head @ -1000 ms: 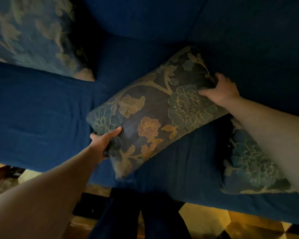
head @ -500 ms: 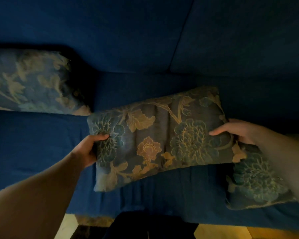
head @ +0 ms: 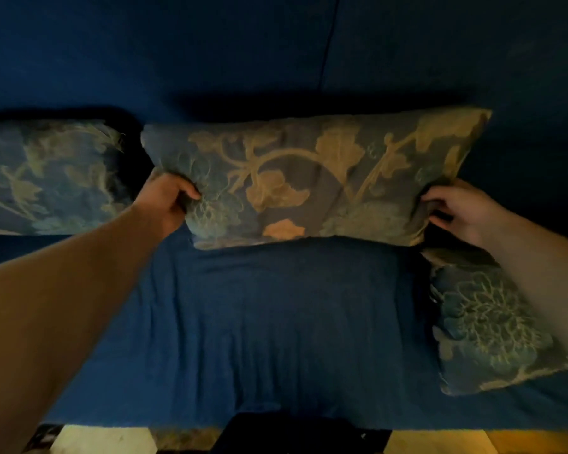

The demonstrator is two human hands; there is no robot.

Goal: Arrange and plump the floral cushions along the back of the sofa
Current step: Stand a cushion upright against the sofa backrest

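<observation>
Your left hand (head: 164, 204) and right hand (head: 456, 211) each grip an end of the middle cushion (head: 309, 181) (upright against the sofa (head: 276, 60) back).

Dim room, dark blue sofa seat (head: 276, 322) with creased cover, yellow-lit patterned floor (head: 473, 445) below

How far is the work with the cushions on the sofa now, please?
Done: the left cushion already stands against the sofa back. In hand: the left hand and right hand grip the ends of the middle cushion, set against the back. Left: the right cushion lies flat on the seat, not yet placed.
</observation>
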